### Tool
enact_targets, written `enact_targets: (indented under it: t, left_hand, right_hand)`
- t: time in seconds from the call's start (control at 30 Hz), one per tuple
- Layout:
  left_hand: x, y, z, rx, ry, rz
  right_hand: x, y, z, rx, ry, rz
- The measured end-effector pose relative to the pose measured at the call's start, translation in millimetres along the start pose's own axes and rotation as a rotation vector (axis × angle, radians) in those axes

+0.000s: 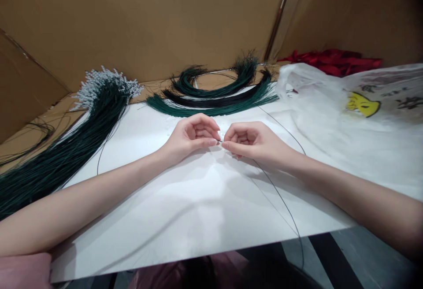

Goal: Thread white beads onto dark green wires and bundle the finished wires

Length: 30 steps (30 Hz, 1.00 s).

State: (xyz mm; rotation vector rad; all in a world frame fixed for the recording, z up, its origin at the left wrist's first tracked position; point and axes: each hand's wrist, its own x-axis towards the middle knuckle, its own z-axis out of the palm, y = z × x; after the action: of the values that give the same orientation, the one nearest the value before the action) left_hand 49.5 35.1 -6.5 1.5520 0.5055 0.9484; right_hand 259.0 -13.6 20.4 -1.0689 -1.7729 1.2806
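Observation:
My left hand [196, 134] and my right hand [246, 139] meet above the white board, thumbs and forefingers pinched close together. Between the fingertips shows a short piece of thin dark wire [277, 192]; from under my right hand it curves down past the board's front edge. A tiny pale bit sits at the left fingertips, too small to name. Behind the hands lie curved bundles of dark green and black wire [211, 110]. To the left, a thick sheaf of green wires [76, 148] ends in a cluster of small white beaded tips [105, 85].
The white board [158, 231] covers the work surface, with brown cardboard walls [148, 20] behind it. A translucent plastic bag [330, 108] with a yellow print spreads over the right side. Red ribbon [340, 62] lies behind the bag. Loose dark wires [36, 135] stick out at far left.

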Motion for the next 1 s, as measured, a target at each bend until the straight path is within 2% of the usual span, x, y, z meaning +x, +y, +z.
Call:
enact_targets:
  t: [1.0]
  left_hand:
    - [1.3, -2.7, -2.8, -0.042, 0.019, 0.009]
  right_hand:
    - [1.1, 0.0, 0.5, -0.012, 0.006, 0.0]
